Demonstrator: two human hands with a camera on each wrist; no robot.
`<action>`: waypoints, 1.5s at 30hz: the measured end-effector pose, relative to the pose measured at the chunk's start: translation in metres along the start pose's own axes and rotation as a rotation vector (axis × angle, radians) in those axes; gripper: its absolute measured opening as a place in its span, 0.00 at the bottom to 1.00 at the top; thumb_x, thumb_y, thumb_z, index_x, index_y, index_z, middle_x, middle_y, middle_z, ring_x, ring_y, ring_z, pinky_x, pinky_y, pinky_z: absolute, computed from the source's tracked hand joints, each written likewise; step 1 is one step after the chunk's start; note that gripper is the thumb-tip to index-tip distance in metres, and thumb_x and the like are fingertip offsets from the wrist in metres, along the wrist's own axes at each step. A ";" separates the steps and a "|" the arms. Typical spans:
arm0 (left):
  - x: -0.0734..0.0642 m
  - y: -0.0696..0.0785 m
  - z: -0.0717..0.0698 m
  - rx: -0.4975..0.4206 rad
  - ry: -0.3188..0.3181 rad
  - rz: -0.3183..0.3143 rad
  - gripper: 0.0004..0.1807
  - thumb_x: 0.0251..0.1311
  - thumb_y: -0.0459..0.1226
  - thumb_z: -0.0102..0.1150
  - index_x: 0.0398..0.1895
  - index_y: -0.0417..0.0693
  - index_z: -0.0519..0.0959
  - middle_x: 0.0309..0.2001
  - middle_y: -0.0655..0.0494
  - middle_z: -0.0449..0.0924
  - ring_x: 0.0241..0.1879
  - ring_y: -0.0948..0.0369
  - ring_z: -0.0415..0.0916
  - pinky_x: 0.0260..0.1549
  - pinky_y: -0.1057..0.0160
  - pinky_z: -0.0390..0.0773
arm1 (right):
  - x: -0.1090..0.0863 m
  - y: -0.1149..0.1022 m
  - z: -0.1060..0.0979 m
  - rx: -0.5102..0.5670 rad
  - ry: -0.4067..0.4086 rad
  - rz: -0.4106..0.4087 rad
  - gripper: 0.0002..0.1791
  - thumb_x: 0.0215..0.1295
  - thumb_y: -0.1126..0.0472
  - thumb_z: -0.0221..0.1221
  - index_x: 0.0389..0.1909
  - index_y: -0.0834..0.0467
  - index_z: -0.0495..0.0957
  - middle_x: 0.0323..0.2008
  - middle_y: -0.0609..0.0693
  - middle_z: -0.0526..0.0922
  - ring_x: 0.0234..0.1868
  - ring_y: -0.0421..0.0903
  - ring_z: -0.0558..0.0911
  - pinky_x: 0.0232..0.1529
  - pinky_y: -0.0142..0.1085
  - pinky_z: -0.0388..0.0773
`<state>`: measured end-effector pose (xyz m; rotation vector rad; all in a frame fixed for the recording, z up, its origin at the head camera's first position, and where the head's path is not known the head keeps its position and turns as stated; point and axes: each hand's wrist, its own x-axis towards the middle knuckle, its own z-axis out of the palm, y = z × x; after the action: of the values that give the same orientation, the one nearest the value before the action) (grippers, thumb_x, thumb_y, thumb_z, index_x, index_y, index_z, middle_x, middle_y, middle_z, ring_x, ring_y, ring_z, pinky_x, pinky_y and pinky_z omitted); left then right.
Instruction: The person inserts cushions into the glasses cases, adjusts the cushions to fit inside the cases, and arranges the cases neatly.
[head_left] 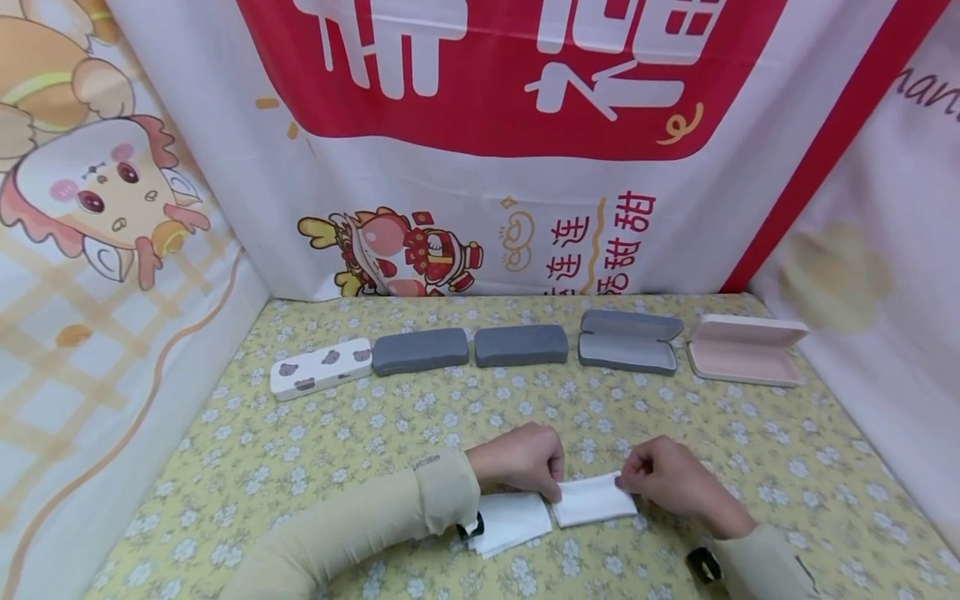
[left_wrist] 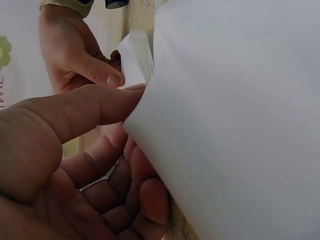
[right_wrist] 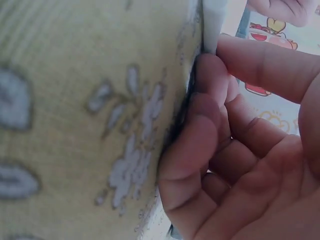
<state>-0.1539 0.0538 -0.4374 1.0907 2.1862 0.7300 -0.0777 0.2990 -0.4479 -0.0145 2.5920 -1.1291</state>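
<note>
Two folded white sheets lie side by side on the flowered cloth, close to me. My left hand (head_left: 528, 458) reaches over the left folded sheet (head_left: 510, 521) and pinches the left edge of the right folded sheet (head_left: 592, 500) between thumb and fingers. That left sheet fills much of the left wrist view and covers the fingertips there. At the upper right corner of the right sheet, my right hand (head_left: 667, 475) pinches the edge with thumb and forefinger. Its other fingers are curled close over the cloth in the right wrist view. Stacked layers show at the right sheet's edge (left_wrist: 137, 57).
A row of glasses cases stands at the back: a white case with bear heads (head_left: 322, 368), two closed grey cases (head_left: 420, 351) (head_left: 521, 345), an open grey case (head_left: 628, 350) and an open pink case (head_left: 746, 358). Printed hangings (head_left: 450, 183) rise behind and at both sides.
</note>
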 end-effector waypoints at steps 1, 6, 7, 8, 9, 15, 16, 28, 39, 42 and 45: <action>0.000 0.001 0.000 -0.016 0.004 -0.012 0.16 0.56 0.33 0.74 0.15 0.52 0.78 0.14 0.61 0.70 0.13 0.65 0.62 0.15 0.68 0.65 | 0.000 0.000 0.000 0.000 0.002 0.000 0.07 0.64 0.63 0.66 0.26 0.56 0.83 0.27 0.45 0.84 0.22 0.45 0.75 0.20 0.34 0.71; 0.001 0.001 -0.005 -0.201 0.003 -0.057 0.11 0.59 0.31 0.70 0.21 0.50 0.81 0.22 0.58 0.78 0.19 0.62 0.71 0.19 0.66 0.73 | -0.002 -0.003 -0.002 0.085 0.007 0.072 0.07 0.66 0.61 0.66 0.30 0.58 0.82 0.28 0.49 0.83 0.25 0.47 0.77 0.23 0.38 0.75; 0.002 0.000 -0.005 -0.253 -0.003 -0.062 0.09 0.59 0.31 0.69 0.23 0.49 0.82 0.24 0.57 0.80 0.21 0.61 0.74 0.21 0.65 0.75 | -0.003 -0.004 -0.003 0.112 0.005 0.087 0.07 0.67 0.60 0.66 0.31 0.59 0.82 0.28 0.50 0.83 0.26 0.48 0.78 0.24 0.39 0.76; 0.004 -0.001 -0.006 -0.304 -0.013 -0.064 0.07 0.60 0.31 0.68 0.25 0.47 0.82 0.26 0.56 0.81 0.23 0.60 0.76 0.23 0.64 0.78 | -0.004 -0.004 -0.004 0.142 -0.001 0.100 0.07 0.67 0.60 0.65 0.33 0.60 0.81 0.29 0.51 0.83 0.27 0.49 0.79 0.25 0.40 0.77; 0.005 -0.002 -0.007 -0.352 -0.022 -0.067 0.05 0.59 0.30 0.68 0.27 0.45 0.83 0.28 0.55 0.82 0.25 0.59 0.78 0.25 0.63 0.80 | -0.004 -0.004 -0.005 0.168 -0.006 0.105 0.07 0.68 0.60 0.65 0.34 0.61 0.81 0.29 0.52 0.83 0.27 0.50 0.80 0.26 0.41 0.78; 0.010 -0.008 -0.006 -0.628 -0.004 -0.147 0.06 0.55 0.22 0.66 0.31 0.39 0.81 0.30 0.48 0.82 0.26 0.56 0.81 0.27 0.58 0.85 | -0.003 -0.001 -0.007 0.278 -0.015 0.060 0.07 0.70 0.63 0.62 0.38 0.65 0.78 0.28 0.54 0.84 0.30 0.52 0.83 0.30 0.43 0.83; 0.011 -0.010 -0.006 -0.667 0.006 -0.158 0.07 0.54 0.22 0.66 0.32 0.39 0.81 0.30 0.47 0.83 0.26 0.56 0.81 0.28 0.57 0.85 | -0.002 0.000 -0.007 0.290 0.000 0.054 0.07 0.70 0.64 0.62 0.39 0.65 0.78 0.27 0.54 0.84 0.30 0.52 0.83 0.30 0.43 0.83; 0.020 -0.019 -0.017 -1.015 0.042 -0.195 0.21 0.56 0.21 0.64 0.56 0.32 0.80 0.46 0.44 0.83 0.42 0.51 0.84 0.42 0.54 0.85 | 0.003 0.000 -0.005 0.521 0.175 0.129 0.22 0.69 0.67 0.62 0.60 0.74 0.73 0.44 0.60 0.85 0.40 0.52 0.85 0.39 0.42 0.85; 0.035 -0.024 -0.024 -1.159 0.079 -0.249 0.24 0.60 0.23 0.63 0.62 0.34 0.77 0.48 0.42 0.84 0.47 0.48 0.84 0.46 0.49 0.83 | 0.009 -0.001 -0.015 0.551 0.231 0.092 0.18 0.69 0.67 0.63 0.55 0.73 0.77 0.40 0.59 0.86 0.36 0.50 0.86 0.39 0.43 0.85; 0.042 -0.024 -0.027 -1.175 0.118 -0.268 0.24 0.60 0.24 0.64 0.62 0.33 0.77 0.47 0.41 0.85 0.45 0.48 0.85 0.46 0.49 0.83 | 0.012 -0.002 -0.019 0.560 0.246 0.085 0.17 0.70 0.66 0.63 0.54 0.73 0.77 0.39 0.58 0.86 0.35 0.49 0.85 0.39 0.44 0.85; 0.050 -0.022 -0.031 -1.188 0.165 -0.275 0.25 0.59 0.24 0.65 0.62 0.34 0.76 0.46 0.42 0.85 0.45 0.49 0.85 0.47 0.48 0.82 | 0.015 -0.002 -0.026 0.584 0.262 0.064 0.18 0.71 0.66 0.62 0.55 0.74 0.76 0.39 0.58 0.85 0.34 0.48 0.85 0.38 0.44 0.85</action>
<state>-0.2119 0.0774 -0.4442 0.1106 1.4724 1.6773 -0.0997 0.3142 -0.4345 0.3637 2.3389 -1.9235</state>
